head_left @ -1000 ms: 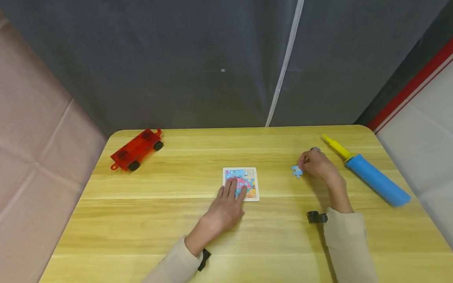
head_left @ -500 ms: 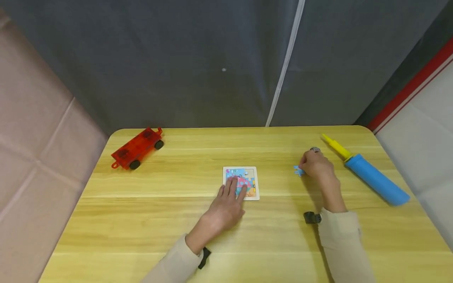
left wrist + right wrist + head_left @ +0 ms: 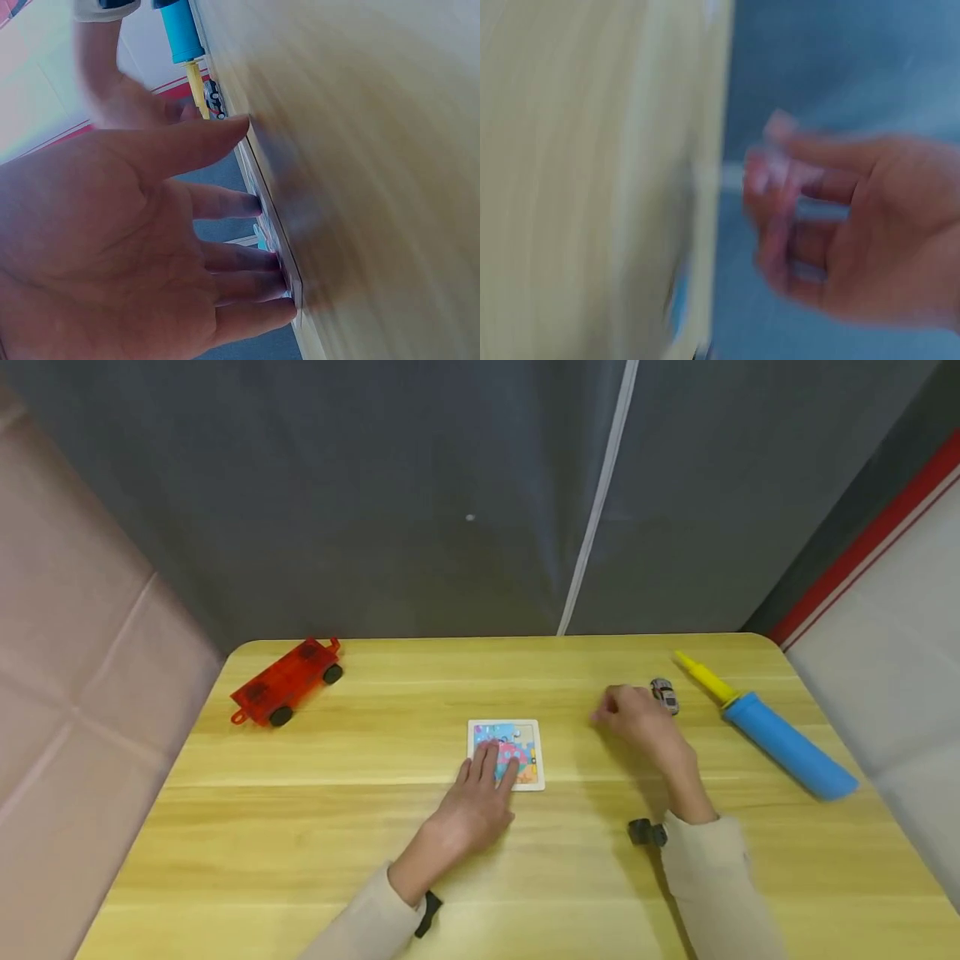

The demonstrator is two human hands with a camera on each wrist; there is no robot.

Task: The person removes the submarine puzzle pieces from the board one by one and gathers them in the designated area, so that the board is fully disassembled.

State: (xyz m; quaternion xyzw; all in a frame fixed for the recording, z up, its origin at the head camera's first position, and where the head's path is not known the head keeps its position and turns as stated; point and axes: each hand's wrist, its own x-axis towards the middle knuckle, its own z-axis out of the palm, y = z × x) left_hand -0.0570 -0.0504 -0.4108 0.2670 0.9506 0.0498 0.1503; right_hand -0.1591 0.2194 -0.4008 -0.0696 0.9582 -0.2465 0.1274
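My left hand lies with its fingers spread flat over a small square jigsaw puzzle in a white frame. The colourful picture shows around the fingertips, and a bare patch of tray is at its upper right. Seen from the left wrist, the fingers press along the frame's thin edge. To the right, my right hand is held over the table with thumb and fingertips pinched together. A small pinkish sliver shows at those tips, apparently a puzzle piece mostly hidden by the fingers. Motion blurs this hand in the right wrist view.
A silver toy car stands just beyond the right hand. Farther right lies a blue hand pump with a yellow nozzle. A red toy wagon sits at the back left. A blurred blue patch shows on the table in the right wrist view.
My right hand has moved left, away from the toy car, which now shows fully. The blue puzzle piece seen at its fingertips is out of sight in the head view. The left hand stays put.
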